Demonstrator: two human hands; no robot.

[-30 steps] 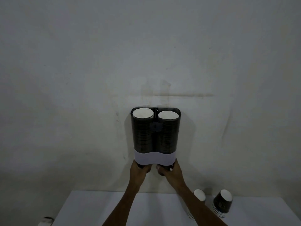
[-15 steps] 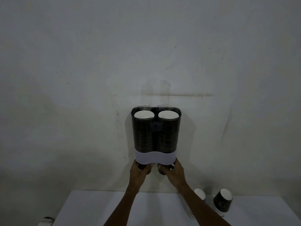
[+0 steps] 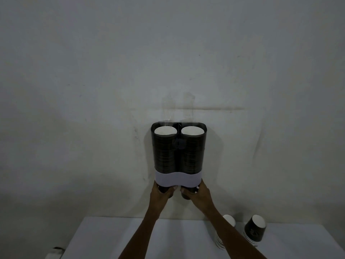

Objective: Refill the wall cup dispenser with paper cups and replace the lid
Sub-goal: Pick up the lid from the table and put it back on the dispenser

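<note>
A small pale object (image 3: 55, 253) lies well left of the dispenser and far below it, off the near left corner of the tabletop (image 3: 115, 240); it is too dim to tell what it is. The white tabletop spreads below the dispenser, against the grey wall (image 3: 93, 71).

The wall cup dispenser (image 3: 178, 148) hangs on that wall, a dark twin-tube body with a pale band (image 3: 178, 178) around its lower end. Both tubes are packed with stacked paper cups; the white inside of the top cup shows in the left tube (image 3: 165, 131) and in the right tube (image 3: 192, 131). The top of the dispenser is open, with no lid on it.

Directly under the band, the left hand (image 3: 162, 193) has its grip curled around the dark cup end (image 3: 166, 189) that sticks out of the left tube. Beside it, the right hand (image 3: 198, 195) has its grip wrapped the same way on the cup end (image 3: 187, 193) under the right tube. Both forearms rise from the bottom edge over the tabletop.

Below and to the right of the dispenser, a short stack of cups (image 3: 225, 232) stands on the tabletop, partly hidden by the right forearm. Further right stands another dark stack (image 3: 254, 233), tilted, its white inside showing.
</note>
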